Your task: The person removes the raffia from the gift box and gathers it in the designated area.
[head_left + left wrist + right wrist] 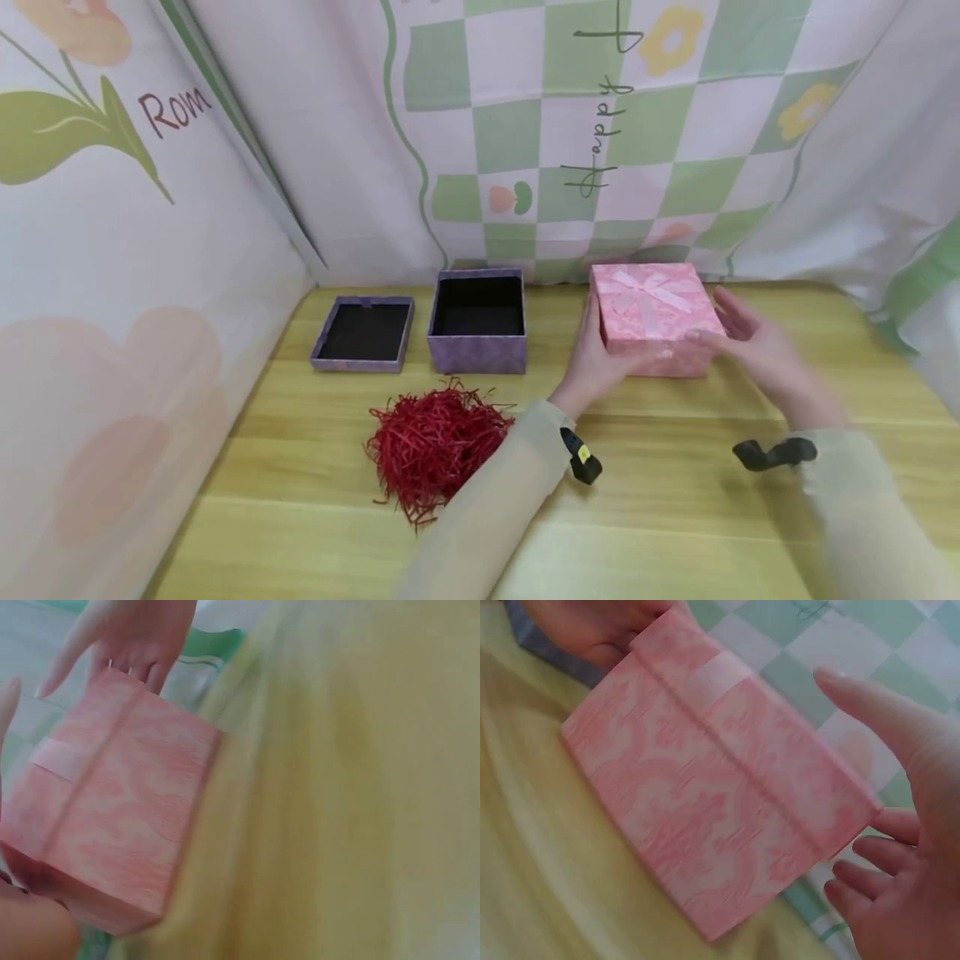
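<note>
A pink patterned gift box (pixel 656 312) with a lid and a pale ribbon bow stands between both hands at the back right of the table. My left hand (pixel 596 367) grips its left side, fingers along that side and thumb toward the front. At the right end, my right hand (pixel 768 362) is spread with the thumb lifted; its fingertips (pixel 862 877) touch the box's side. In the right wrist view, the box (pixel 682 802) shows its front face, and part of the left hand (pixel 592 630) is hidden behind it.
An uncovered purple box (pixel 477 354) with a dark inside stands left of the pink one. Beside it lies its upturned lid (pixel 360 365). Red shredded paper (pixel 435 450) is heaped in front, near the left forearm. A checked curtain (pixel 570 150) hangs behind the wooden table (pixel 660 500).
</note>
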A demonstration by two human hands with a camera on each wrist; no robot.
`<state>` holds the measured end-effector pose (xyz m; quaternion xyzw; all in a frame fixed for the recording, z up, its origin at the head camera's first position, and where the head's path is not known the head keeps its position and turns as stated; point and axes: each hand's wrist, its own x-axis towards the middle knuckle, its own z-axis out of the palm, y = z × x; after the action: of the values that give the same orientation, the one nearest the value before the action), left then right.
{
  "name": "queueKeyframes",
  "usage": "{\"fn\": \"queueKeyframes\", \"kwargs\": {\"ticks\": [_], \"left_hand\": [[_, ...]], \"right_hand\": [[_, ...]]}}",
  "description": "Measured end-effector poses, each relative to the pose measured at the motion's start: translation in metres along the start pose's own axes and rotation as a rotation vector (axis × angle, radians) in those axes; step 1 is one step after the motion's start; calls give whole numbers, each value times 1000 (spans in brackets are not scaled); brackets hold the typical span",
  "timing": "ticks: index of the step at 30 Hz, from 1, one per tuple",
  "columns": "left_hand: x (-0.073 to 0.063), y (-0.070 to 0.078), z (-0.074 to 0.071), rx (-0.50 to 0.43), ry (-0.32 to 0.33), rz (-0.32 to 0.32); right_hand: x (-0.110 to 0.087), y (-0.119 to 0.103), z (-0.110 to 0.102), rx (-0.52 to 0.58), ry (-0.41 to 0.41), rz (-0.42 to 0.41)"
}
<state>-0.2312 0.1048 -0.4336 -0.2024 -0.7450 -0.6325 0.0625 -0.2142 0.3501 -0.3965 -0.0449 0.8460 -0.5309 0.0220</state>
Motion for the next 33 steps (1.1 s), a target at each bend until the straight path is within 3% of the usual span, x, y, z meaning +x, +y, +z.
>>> {"fn": "queueKeyframes", "kwargs": {"ticks": [4,11,19,33], "left_hand": [[-5,-8,2,-21,7,-48],[-5,-14,-1,30,8,-111],[-3,-17,0,81,-5,-89],[-6,-16,-1,93,-2,-106]], "right_hand": [[2,14,8,-3,-27,-37],[6,19,18,-85,18,-3],[3,20,21,-113,80,19],[-2,18,27,-130,103,8]]}}
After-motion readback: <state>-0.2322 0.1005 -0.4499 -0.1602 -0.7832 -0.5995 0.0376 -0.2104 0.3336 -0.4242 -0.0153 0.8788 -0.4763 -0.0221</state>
